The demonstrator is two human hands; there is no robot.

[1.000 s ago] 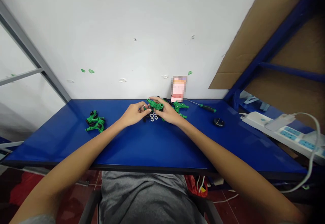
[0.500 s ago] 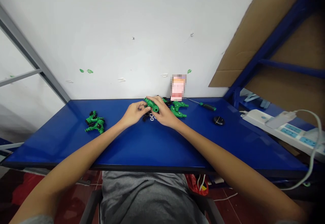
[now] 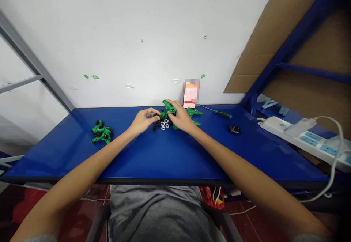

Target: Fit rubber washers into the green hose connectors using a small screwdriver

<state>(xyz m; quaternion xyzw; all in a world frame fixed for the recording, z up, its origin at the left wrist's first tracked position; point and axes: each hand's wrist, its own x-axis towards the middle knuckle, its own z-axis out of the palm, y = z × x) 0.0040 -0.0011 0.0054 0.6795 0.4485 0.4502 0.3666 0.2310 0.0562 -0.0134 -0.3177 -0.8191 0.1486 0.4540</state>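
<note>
Right hand (image 3: 181,117): grip around green fitting (image 3: 169,108). Left hand (image 3: 143,121): fingers bent beside black parts (image 3: 157,121), grip unclear. White rings (image 3: 165,124) on counter (image 3: 159,156) between hands.

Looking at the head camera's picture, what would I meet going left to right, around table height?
Green fittings → left hand → white rings → right hand holding a green fitting → screwdriver → black rounded object → white power strip.

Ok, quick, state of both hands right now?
Left hand: fingers curled; can't tell whether it holds anything.
Right hand: closed on a green fitting.
</note>
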